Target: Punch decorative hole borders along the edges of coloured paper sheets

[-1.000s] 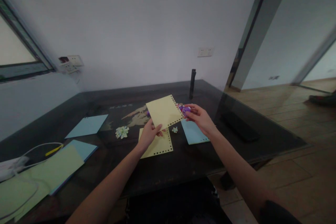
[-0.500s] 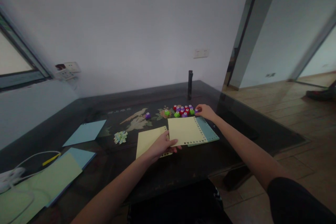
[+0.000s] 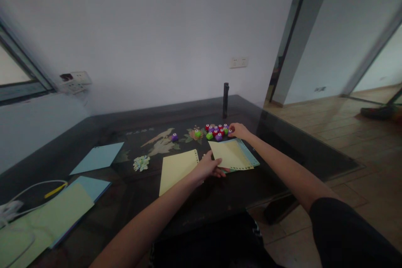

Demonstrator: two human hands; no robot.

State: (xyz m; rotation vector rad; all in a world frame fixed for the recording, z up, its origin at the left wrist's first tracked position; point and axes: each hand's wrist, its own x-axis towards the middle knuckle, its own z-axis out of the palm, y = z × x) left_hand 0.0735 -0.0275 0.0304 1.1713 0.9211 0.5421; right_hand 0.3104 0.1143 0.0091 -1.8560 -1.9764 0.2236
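Observation:
My left hand [image 3: 211, 166] is closed on the edge of a yellow paper sheet [image 3: 229, 153] with small holes punched along its rim. Under that sheet, a blue sheet [image 3: 250, 154], also punched along the edge, sticks out on the right. Another yellow sheet [image 3: 176, 168] lies beneath my left wrist. The fingers of my right hand [image 3: 239, 130] are closed on a small purple craft punch [image 3: 230, 132], at the right end of a cluster of red, green and purple craft punches [image 3: 217, 131]. One purple punch [image 3: 174, 137] stands apart on the left.
A pile of small paper cutouts [image 3: 141, 163] lies left of the sheets. Farther left are a blue sheet [image 3: 98, 158], stacked yellow and blue paper [image 3: 67, 207] and a white cable [image 3: 29, 188]. A black upright post [image 3: 225, 100] stands at the dark table's [image 3: 201, 209] back.
My left hand has moved right and slid the yellow sheet farther over the blue one, tilting it. My right hand stays at the purple punch. The view has shifted slightly.

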